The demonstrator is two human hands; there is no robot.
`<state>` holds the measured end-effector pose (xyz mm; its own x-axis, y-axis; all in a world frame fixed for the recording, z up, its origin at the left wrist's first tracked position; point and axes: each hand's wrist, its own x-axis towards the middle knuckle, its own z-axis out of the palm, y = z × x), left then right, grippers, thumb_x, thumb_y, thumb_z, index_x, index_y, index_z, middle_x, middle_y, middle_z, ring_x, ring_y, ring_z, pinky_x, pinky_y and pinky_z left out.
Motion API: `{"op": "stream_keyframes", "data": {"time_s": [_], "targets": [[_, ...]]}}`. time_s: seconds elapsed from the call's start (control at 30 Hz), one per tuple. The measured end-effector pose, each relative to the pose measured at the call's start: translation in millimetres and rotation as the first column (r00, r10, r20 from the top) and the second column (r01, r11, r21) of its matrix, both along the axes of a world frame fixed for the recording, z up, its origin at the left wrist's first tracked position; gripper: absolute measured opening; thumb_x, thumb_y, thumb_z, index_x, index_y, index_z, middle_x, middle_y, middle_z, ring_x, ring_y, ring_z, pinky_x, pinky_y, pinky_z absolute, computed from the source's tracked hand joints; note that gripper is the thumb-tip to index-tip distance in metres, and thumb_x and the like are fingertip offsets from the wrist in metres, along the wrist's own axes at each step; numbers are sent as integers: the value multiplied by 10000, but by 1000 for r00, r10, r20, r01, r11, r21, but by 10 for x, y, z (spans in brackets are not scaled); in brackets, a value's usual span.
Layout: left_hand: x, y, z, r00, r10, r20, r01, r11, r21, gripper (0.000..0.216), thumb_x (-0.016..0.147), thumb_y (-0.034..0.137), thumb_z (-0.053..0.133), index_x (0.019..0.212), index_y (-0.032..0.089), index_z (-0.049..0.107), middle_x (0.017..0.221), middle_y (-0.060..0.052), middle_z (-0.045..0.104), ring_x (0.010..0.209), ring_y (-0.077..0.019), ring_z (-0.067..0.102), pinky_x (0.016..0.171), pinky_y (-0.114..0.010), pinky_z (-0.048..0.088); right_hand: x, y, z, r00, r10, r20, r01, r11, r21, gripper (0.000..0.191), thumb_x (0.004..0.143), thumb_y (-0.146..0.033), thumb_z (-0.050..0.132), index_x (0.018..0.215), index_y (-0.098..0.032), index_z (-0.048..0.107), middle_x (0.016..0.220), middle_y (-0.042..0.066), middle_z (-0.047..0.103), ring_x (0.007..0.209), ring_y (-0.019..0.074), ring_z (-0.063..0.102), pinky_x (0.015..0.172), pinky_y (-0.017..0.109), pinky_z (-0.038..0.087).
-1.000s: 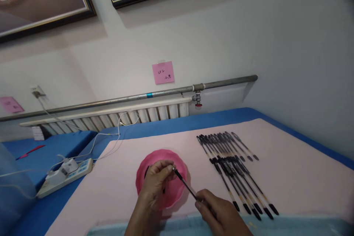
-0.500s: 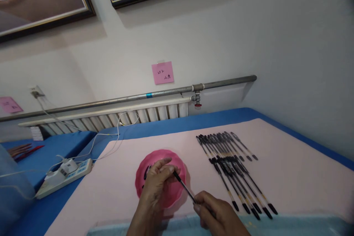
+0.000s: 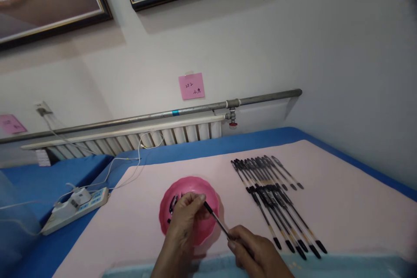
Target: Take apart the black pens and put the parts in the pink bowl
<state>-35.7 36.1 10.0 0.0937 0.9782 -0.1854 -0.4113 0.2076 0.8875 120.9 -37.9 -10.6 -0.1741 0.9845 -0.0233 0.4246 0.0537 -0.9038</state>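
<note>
My right hand (image 3: 257, 249) is closed around the barrel of a pen (image 3: 217, 220), which slants up to the left with its black grip end away from me. At that end, the thumb and fingers of my left hand (image 3: 189, 213) are pinched together; what lies between them is hidden. My left hand is over a pink scalloped dish (image 3: 210, 186). Small black pieces (image 3: 173, 203) lie in the dish, partly covered by my hand. To the right, several black-capped pens (image 3: 280, 215) lie side by side below a further row of pens (image 3: 257, 171).
Pale pink sheeting (image 3: 137, 208) covers much of the blue table (image 3: 260, 134). At the left stands a power strip (image 3: 94, 202) with plugs and white cables. Behind the table are a radiator (image 3: 176, 134), a pipe (image 3: 267, 95) and a wall with a pink note (image 3: 191, 86).
The fingers of my left hand have closed into a pinch at the pen's end. My right hand stays almost still. Another person's hand and a red item have left the far left.
</note>
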Motion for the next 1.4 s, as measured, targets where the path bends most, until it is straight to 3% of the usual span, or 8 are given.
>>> {"op": "stream_keyframes", "data": {"time_s": [0.13,0.23,0.4,0.63,0.8,1.07,1.27,1.4], "targets": [[-14,20,4,993,-56,103,59,998,-33,293,530,309,837,668,130,650,643,-24,642,599,-126,586,619,-242,485,-9,14,-3,1000,-12,-6,12,1000,0,194,858,-386,405,762,-235,480,585,-52,472,566,132,469,556,228,327],[7,15,12,988,-78,133,88,993,-73,341,545,372,824,725,131,663,750,-68,681,670,-164,621,619,-267,501,-16,17,-4,1000,-3,-16,3,1000,10,194,856,-392,409,762,-236,474,576,-57,438,553,132,447,547,230,316],[13,-2,-9,992,-53,117,61,996,-62,263,583,300,816,643,138,618,627,-34,651,577,-139,608,577,-250,495,-18,5,-15,1000,8,-1,-8,1000,11,202,865,-402,398,768,-238,468,571,-61,416,544,132,439,542,235,306],[-9,-3,19,955,-136,263,151,988,-36,213,615,222,799,749,113,675,818,-101,706,800,-205,661,767,-320,518,-12,16,-43,1000,1,31,-1,1000,21,208,879,-392,377,781,-232,466,591,-55,458,574,132,489,558,230,319],[21,5,-12,966,-53,252,71,995,-63,190,621,231,800,692,130,655,702,-65,696,697,-180,660,697,-305,529,-4,20,-50,998,2,68,-6,998,57,216,881,-395,377,783,-230,476,594,-53,459,571,132,477,552,233,310],[-10,10,9,958,-111,266,125,992,-36,198,598,203,811,702,99,679,751,-93,703,729,-178,658,706,-278,526,-5,21,-73,1000,10,-9,-10,1000,11,199,866,-380,385,763,-227,459,583,-52,461,566,130,481,548,225,324],[20,17,-16,980,-15,197,33,995,-90,248,511,208,857,615,117,652,607,-37,665,660,-167,658,584,-217,514,-2,28,-62,1000,-6,0,6,1000,28,189,859,-372,408,767,-226,484,584,-50,487,578,128,496,567,231,325],[-32,31,-40,979,-68,194,82,995,-64,209,547,194,839,640,109,673,651,-57,692,647,-148,651,631,-224,526,2,30,-62,990,-2,-142,-9,997,-71,203,853,-369,416,736,-217,483,578,-48,514,529,107,465,529,219,321]]}}
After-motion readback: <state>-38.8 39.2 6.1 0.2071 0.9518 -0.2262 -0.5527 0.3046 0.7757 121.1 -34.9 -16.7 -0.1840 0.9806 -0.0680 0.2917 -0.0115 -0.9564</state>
